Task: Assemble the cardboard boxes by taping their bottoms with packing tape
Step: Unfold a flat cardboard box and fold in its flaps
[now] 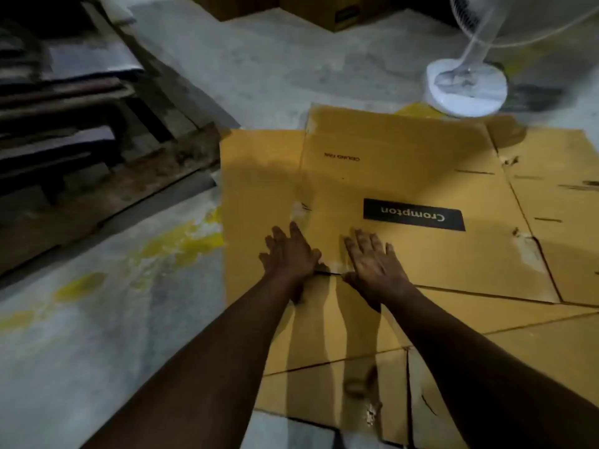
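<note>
The person is leaning over a flattened cardboard box [405, 176] that is lying on the concrete floor [97, 367], on top of more flat cardboard [256, 176] that is showing out at its left and right sides. Both hands are resting palm down on the box near its closest fold line. The left hand [290, 254] is lying with its fingers spread and straight, and the right hand [376, 264] is lying just beside it in the same way. Neither is gripping anything; they are only pressing on the surface. Judging by this, the task is sitting at its very start for this box. It is not yet opened into shape, its bottom flaps [327, 335] are lying flat toward the person and are not folded shut, and no tape is showing along any seam. No roll of packing tape is appearing anywhere in view, so raising the box, folding the bottom and taping it all seem to be waiting to be done. A black label [414, 214] on the box is reading "Crompton" in white letters, upside down from the person's side. Further up the panel, small print [342, 157] is reading "CEILING FAN", also upside down. A white fan base [466, 92] is standing just beyond the far edge of the cardboard. A dark wooden pallet [97, 176] is lying to the left, and yellow paint [175, 251] is smearing the floor beside it. More boxes [343, 14] are sitting at the far end, their printing too blurred to read.
</note>
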The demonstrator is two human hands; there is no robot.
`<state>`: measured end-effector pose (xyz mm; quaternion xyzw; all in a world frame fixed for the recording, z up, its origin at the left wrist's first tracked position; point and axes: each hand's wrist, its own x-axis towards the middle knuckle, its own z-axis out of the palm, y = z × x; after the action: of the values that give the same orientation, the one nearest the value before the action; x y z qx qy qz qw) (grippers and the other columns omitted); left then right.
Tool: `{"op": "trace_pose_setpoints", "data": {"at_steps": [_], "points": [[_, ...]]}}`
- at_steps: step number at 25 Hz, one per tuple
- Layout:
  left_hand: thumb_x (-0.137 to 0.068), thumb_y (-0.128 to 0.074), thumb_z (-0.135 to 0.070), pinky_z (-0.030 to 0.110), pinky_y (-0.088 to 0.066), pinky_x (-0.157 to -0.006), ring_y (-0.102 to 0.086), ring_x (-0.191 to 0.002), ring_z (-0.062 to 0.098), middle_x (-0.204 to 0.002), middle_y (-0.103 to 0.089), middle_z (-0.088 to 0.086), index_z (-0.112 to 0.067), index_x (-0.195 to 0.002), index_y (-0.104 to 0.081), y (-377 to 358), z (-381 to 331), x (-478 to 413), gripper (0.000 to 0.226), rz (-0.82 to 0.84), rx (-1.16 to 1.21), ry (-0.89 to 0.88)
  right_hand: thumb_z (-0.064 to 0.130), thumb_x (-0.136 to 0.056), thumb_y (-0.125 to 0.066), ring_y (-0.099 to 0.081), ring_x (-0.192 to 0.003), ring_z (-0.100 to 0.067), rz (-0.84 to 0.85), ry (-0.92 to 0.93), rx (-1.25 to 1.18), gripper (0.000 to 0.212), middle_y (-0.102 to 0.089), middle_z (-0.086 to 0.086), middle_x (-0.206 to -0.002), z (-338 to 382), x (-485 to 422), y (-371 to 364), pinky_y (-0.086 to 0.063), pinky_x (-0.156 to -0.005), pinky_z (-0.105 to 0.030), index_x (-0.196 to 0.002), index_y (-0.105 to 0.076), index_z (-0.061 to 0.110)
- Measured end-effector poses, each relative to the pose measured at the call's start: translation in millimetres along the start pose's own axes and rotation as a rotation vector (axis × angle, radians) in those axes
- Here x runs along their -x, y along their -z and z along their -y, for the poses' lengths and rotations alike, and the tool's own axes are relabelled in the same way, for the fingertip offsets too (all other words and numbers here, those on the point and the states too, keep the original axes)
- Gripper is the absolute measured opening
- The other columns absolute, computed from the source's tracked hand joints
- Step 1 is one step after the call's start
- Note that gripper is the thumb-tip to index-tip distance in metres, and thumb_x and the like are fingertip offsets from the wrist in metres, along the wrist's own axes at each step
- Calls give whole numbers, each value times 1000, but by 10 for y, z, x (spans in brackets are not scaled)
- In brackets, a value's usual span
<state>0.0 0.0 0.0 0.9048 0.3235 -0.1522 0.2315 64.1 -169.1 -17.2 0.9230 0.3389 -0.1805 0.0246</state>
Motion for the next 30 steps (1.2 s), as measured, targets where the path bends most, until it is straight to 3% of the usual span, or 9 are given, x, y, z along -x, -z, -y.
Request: {"op": "trace_pose_setpoints", "data": {"at_steps": [4,10,15,18,19,21,23,27,30], "points": [[-87,-56,-43,47,-49,-89,-52,-110,39,-122,-54,18,-10,-121,-47,-166,56,-248,49,-62,154,63,53,-97,-47,-1,-151,-34,10,7,44,80,5,-9,-165,-116,-50,-149,-18,-119,-55,-157,-5,19],[-86,-65,-31,36,-53,-83,-60,-106,32,-115,-62,15,-4,-116,-59,-125,84,-305,40,-140,457,223,35,-95,-53,-3,-151,-32,-110,1,1,80,-2,-9,-165,-152,48,-205,-14,-121,-52,-157,-6,19],[-87,-61,-22,39,-55,-87,-59,-106,32,-124,-57,14,-8,-123,-55,80,-42,-80,40,-73,632,271,19,-97,-52,-3,-151,-32,-158,-54,30,78,-4,-6,-165,-103,363,-91,-11,-122,-52,-157,-2,22],[-90,-55,-30,44,-45,-96,-46,-115,36,-134,-37,16,-14,-131,-46,324,-131,351,45,-39,334,288,14,-96,-54,-17,-149,-29,-178,-95,4,71,-21,-5,-162,-22,624,208,-17,-121,-49,-156,-17,22],[-90,-53,-34,45,-42,-97,-42,-118,37,-135,-35,16,-15,-133,-42,364,-110,511,48,-125,129,180,13,-95,-55,-26,-146,-28,-186,-81,7,67,-30,-4,-159,3,678,281,-22,-119,-48,-154,-25,21],[-90,-47,-45,50,-35,-98,-42,-121,37,-136,-40,15,-16,-137,-36,518,-80,888,57,-264,-274,-248,19,-94,-58,-46,-132,-26,-221,-41,4,53,-51,-4,-145,111,841,512,-37,-109,-45,-145,-41,21],[-87,-46,-52,48,-34,-98,-48,-118,33,-129,-52,10,-19,-131,-46,706,-160,1199,56,-152,-544,-515,30,-93,-60,-60,-111,-23,-258,3,-7,38,-64,-1,-123,325,1046,721,-48,-93,-40,-130,-54,24],[-91,-56,-25,34,-45,-69,-63,-101,26,-109,-64,6,-16,-107,-64,1072,-362,1687,19,-41,-590,-524,36,-92,-63,-64,-81,-17,-321,79,10,16,-65,3,-90,816,1481,1019,-53,-72,-33,-102,-61,24],[-93,-55,-21,38,-50,-73,-63,-99,29,-107,-63,9,-15,-106,-64,1329,-273,2148,17,-82,-526,-494,34,-92,-61,-61,-96,-24,-365,98,33,27,-65,-2,-104,974,1862,1337,-48,-84,-40,-117,-57,24]]}}
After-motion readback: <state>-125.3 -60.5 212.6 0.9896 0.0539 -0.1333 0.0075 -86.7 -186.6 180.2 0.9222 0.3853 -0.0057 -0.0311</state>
